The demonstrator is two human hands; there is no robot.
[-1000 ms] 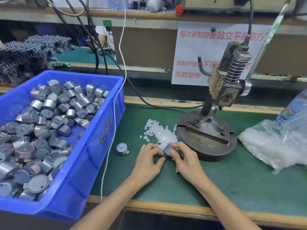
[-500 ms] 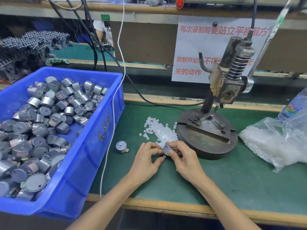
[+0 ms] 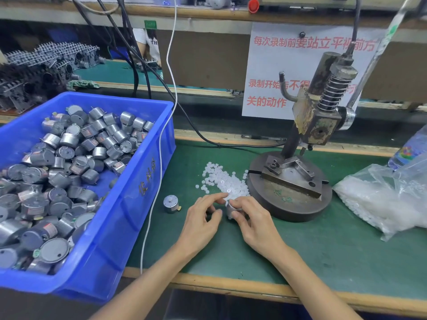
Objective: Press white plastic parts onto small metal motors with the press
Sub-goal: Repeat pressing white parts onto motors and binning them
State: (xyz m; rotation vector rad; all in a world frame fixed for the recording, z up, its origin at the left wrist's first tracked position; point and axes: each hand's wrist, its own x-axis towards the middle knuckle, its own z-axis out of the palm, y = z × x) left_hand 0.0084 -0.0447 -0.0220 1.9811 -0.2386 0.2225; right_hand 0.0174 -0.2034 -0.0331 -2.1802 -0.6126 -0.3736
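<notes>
Now the motor (image 3: 229,208) sits pinched in my right hand (image 3: 256,224) alone, just beside the press (image 3: 291,185).
My left hand (image 3: 201,221) has let go, fingers loose, reaching to the white parts (image 3: 219,179): next, cap the shaft.

The fingers (image 3: 242,202) of the right hand (image 3: 256,225) cover most of the small silver metal motor (image 3: 230,208) they hold. Whether the left hand (image 3: 201,225) pinches a white plastic part is too small to tell. The blue plastic bin (image 3: 143,204) runs off the left edge, the long metal press lever (image 3: 390,35) off the top, and the clear plastic bag (image 3: 381,199) off the right.
</notes>
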